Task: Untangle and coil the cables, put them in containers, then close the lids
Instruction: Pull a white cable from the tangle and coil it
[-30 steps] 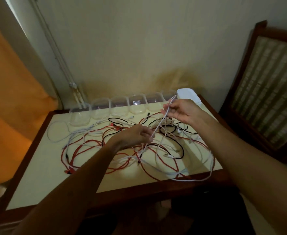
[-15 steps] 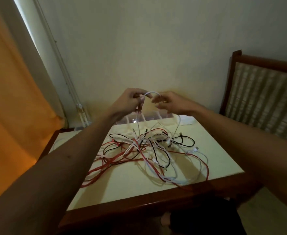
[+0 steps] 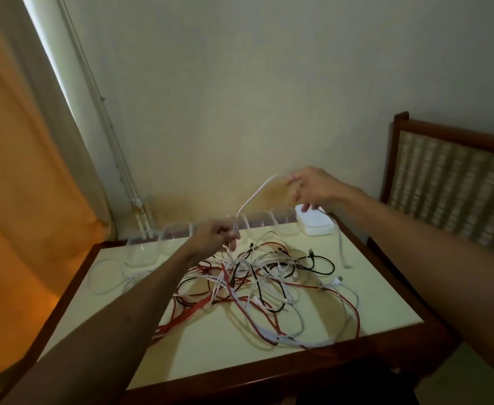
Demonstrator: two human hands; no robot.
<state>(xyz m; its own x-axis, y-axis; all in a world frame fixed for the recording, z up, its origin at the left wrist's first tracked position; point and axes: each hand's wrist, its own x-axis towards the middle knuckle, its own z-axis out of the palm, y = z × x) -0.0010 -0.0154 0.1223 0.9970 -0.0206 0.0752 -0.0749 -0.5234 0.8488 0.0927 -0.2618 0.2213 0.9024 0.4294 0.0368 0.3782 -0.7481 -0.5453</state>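
Note:
A tangle of red, white and black cables (image 3: 257,282) lies on the cream table top (image 3: 210,346). One white cable (image 3: 257,194) arcs through the air between my hands. My left hand (image 3: 216,235) pinches it low, just above the tangle. My right hand (image 3: 313,185) holds it higher and to the right, and its free end (image 3: 342,247) hangs down to the table. A row of clear containers (image 3: 169,235) stands along the table's back edge, partly hidden behind my left hand. A stack of white lids (image 3: 314,220) sits at the back right.
An orange curtain (image 3: 20,200) hangs at the left. A wooden chair with a woven back (image 3: 450,188) stands to the right of the table. A loose white cable loop (image 3: 105,276) lies at the table's back left. The wall is close behind the containers.
My hands have drawn apart: the left dropped toward the tangle, the right moved right. The white cable now spans between them, and its end hangs free over the table.

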